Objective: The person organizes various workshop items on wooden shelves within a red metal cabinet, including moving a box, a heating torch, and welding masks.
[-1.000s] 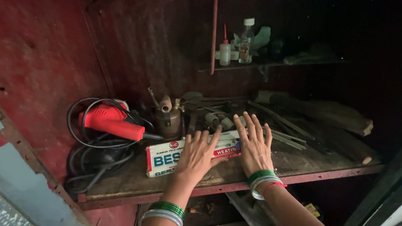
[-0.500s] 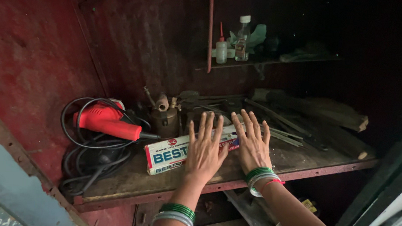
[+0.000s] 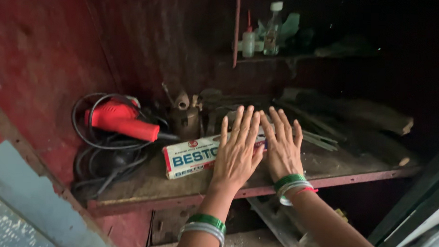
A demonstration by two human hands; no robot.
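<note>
While both hands [image 3: 257, 151] lie flat, fingers [image 3: 244, 124] spread, the box [image 3: 191, 159] runs left-right.

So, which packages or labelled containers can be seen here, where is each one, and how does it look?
Long box: on the wooden shelf, under the left hand; white, red ends, blue lettering.
Small bottle: upper shelf; whitish, red nozzle.
Clear bottle: beside it; white cap, dark label, too dim to detail.

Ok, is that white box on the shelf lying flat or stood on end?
Lying flat. The white box rests lengthwise on the wooden shelf, its long printed face up, with the left hand spread over its right end.
</note>
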